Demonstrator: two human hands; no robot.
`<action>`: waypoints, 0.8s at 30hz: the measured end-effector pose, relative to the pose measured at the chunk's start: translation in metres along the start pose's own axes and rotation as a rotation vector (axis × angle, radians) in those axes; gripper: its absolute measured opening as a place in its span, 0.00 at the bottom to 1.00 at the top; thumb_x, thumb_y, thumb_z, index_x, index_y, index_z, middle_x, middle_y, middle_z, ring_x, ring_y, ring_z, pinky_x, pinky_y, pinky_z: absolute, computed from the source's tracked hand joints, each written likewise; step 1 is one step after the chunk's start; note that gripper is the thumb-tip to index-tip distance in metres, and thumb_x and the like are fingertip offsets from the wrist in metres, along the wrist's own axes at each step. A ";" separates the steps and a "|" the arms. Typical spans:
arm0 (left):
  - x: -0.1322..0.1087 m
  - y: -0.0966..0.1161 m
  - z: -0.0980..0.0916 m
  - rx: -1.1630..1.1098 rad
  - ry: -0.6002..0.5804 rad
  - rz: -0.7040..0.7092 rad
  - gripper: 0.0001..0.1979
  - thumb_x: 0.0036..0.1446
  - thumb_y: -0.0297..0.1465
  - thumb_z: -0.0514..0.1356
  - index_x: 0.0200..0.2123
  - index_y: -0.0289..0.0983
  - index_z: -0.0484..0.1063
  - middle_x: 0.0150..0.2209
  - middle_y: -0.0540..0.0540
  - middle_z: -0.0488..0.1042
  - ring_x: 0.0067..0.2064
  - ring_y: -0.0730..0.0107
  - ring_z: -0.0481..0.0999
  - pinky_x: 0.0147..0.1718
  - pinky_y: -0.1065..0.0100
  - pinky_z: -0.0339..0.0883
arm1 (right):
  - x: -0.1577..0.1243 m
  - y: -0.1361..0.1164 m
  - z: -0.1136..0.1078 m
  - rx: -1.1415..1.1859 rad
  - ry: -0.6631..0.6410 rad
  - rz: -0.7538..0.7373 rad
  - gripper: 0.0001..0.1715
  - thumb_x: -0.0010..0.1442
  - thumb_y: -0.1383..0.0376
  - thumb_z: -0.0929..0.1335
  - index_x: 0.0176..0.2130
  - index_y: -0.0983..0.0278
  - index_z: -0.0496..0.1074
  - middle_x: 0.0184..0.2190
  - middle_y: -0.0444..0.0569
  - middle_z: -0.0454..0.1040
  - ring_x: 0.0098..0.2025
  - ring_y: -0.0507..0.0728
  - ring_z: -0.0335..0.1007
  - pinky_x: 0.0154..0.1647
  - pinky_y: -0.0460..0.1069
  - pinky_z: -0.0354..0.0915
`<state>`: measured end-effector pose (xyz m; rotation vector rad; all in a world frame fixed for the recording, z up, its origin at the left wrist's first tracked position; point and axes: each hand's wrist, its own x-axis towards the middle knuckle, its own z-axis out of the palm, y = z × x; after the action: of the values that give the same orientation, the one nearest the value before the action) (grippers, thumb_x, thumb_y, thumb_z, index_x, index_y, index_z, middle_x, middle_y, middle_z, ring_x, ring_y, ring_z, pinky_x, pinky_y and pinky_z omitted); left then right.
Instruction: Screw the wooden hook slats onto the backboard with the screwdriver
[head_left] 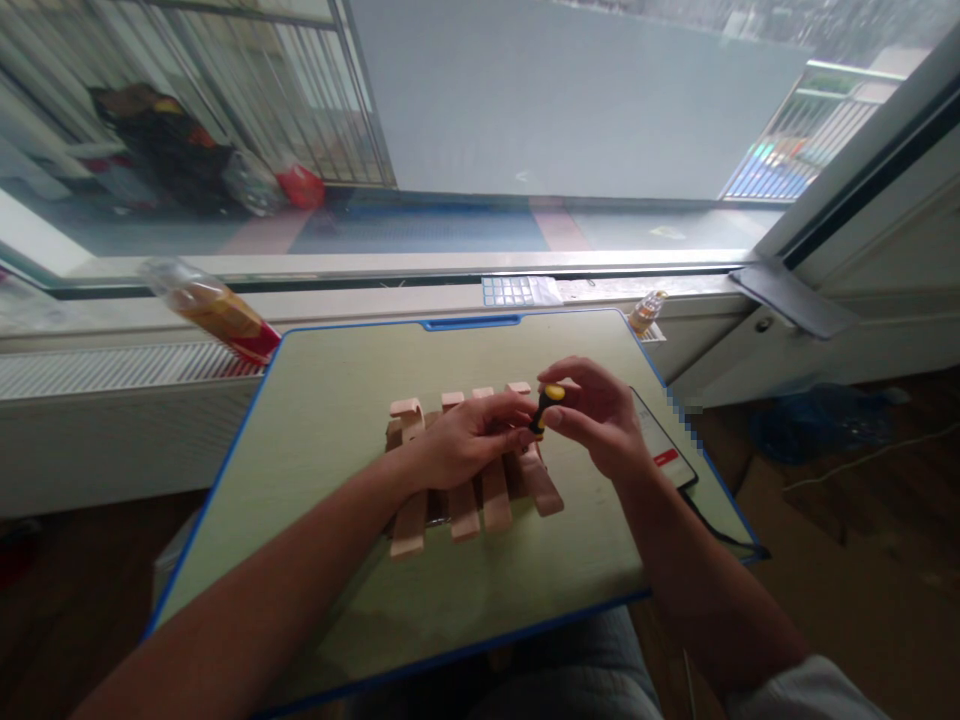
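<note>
A small screwdriver (553, 394) with a yellow-and-black handle stands nearly upright over the right end of a slatted wooden piece (495, 500). The thumb and fingers of my right hand (604, 425) are closed around its handle. My left hand (469, 440) lies across the slats, its thumb and fingertips drawn together beside the screwdriver's lower end. What they pinch there is hidden. Several pale slats with curved far ends rest side by side on darker crosspieces, which my left hand partly covers. The screwdriver's tip is out of sight.
The wooden piece lies on a small blue-edged table (330, 390). A dark-edged flat device or tablet (667, 450) lies by my right forearm. Past the table's far edge are a drink bottle (217, 310), a small bottle (646, 312) and a blister-like sheet (517, 291) on the sill.
</note>
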<state>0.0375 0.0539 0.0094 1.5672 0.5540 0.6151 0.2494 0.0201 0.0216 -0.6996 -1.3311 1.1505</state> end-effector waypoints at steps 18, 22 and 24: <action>-0.001 0.002 -0.001 0.102 -0.007 0.007 0.18 0.71 0.41 0.65 0.57 0.38 0.81 0.51 0.42 0.83 0.52 0.58 0.82 0.55 0.62 0.74 | 0.000 0.000 0.001 -0.033 0.027 -0.023 0.16 0.61 0.56 0.80 0.43 0.59 0.79 0.40 0.46 0.76 0.30 0.51 0.67 0.25 0.47 0.65; 0.000 0.008 -0.004 0.163 -0.031 0.022 0.16 0.73 0.41 0.63 0.55 0.37 0.82 0.52 0.42 0.83 0.53 0.58 0.81 0.56 0.63 0.72 | 0.001 -0.003 -0.004 -0.057 -0.017 -0.010 0.14 0.65 0.55 0.77 0.48 0.59 0.84 0.43 0.50 0.78 0.27 0.49 0.66 0.23 0.48 0.61; 0.000 0.009 -0.004 0.159 -0.033 0.019 0.16 0.73 0.40 0.62 0.55 0.37 0.81 0.52 0.41 0.83 0.53 0.58 0.81 0.56 0.63 0.72 | 0.000 -0.002 -0.003 -0.063 -0.006 -0.022 0.12 0.64 0.59 0.78 0.46 0.60 0.84 0.43 0.49 0.77 0.28 0.49 0.67 0.24 0.48 0.62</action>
<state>0.0344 0.0560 0.0182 1.7313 0.5748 0.5697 0.2528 0.0201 0.0233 -0.7257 -1.3821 1.0980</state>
